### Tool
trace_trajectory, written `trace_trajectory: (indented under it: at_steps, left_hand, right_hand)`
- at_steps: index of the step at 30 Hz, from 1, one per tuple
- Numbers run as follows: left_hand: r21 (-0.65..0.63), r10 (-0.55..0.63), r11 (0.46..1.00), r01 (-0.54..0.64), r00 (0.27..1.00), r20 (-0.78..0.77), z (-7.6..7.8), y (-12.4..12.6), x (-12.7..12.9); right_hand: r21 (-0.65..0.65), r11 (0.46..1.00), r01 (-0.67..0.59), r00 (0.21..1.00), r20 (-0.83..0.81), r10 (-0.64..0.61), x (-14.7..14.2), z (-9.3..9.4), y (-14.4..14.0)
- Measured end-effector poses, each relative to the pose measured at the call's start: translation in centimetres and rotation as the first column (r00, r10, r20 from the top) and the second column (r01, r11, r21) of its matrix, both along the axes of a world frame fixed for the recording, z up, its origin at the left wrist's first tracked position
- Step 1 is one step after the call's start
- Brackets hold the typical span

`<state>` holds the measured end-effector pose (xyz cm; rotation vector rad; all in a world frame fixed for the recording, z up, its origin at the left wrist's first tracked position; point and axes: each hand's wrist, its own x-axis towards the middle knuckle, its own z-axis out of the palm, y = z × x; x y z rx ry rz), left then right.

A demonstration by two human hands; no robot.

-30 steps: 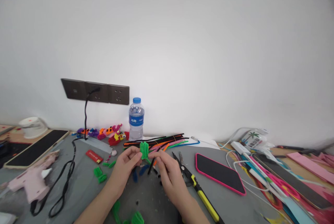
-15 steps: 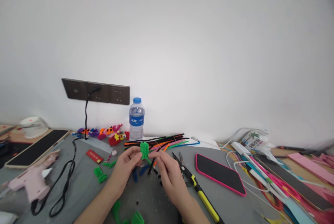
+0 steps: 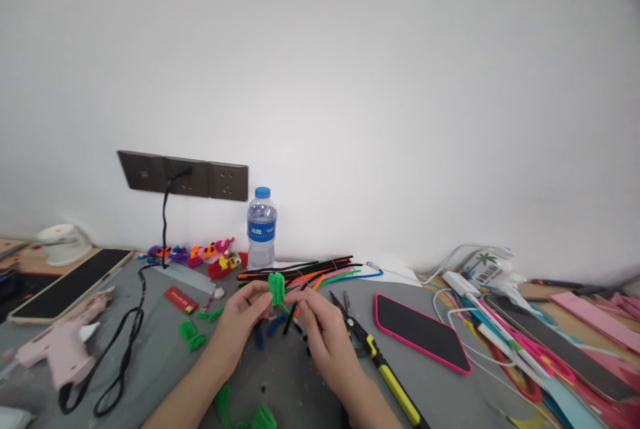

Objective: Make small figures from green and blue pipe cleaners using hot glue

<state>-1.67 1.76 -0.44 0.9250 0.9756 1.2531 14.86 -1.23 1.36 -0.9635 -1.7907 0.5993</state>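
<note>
A folded bundle of fuzzy green pipe cleaner (image 3: 277, 287) is held up in front of me, with a thin tail hanging from its lower end. My left hand (image 3: 246, 312) pinches its left edge between thumb and fingers. On the other side, the fingertips of my right hand (image 3: 323, 322) are pressed together against its right edge. A dark thin strip (image 3: 289, 319) shows just below my right fingers; whether it lies on the table cannot be made out. More green pieces (image 3: 192, 334) rest left of my left arm, and others (image 3: 263, 417) lie between my forearms.
Pliers with yellow-black handles (image 3: 393, 385) and a pink-cased phone (image 3: 423, 333) lie right. Loose pipe cleaners (image 3: 300, 275) spread behind my hands beside a water bottle (image 3: 261, 232). A pink glue gun (image 3: 63, 345) and black cord (image 3: 133, 342) are left. Scissors (image 3: 553, 359) lie far right.
</note>
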Motion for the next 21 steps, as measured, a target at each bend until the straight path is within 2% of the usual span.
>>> trace_trajectory:
  at_steps: [7,16,21]
  left_hand:
    - [0.001,-0.02,1.0,0.02,0.999,0.034,-0.58,0.12,-0.16]
    - [-0.037,-0.052,0.998,0.054,0.997,0.06,0.01,-0.13,0.0]
    - [-0.047,-0.079,0.995,0.084,0.993,0.09,0.05,-0.05,-0.02]
  right_hand:
    - [0.005,1.0,-0.008,1.0,-0.004,0.008,0.04,-0.18,0.0]
    - [0.018,1.0,-0.006,1.0,0.004,0.006,-0.01,-0.02,-0.13]
    - [0.041,0.996,0.082,0.995,-0.052,-0.08,0.12,0.06,-0.32]
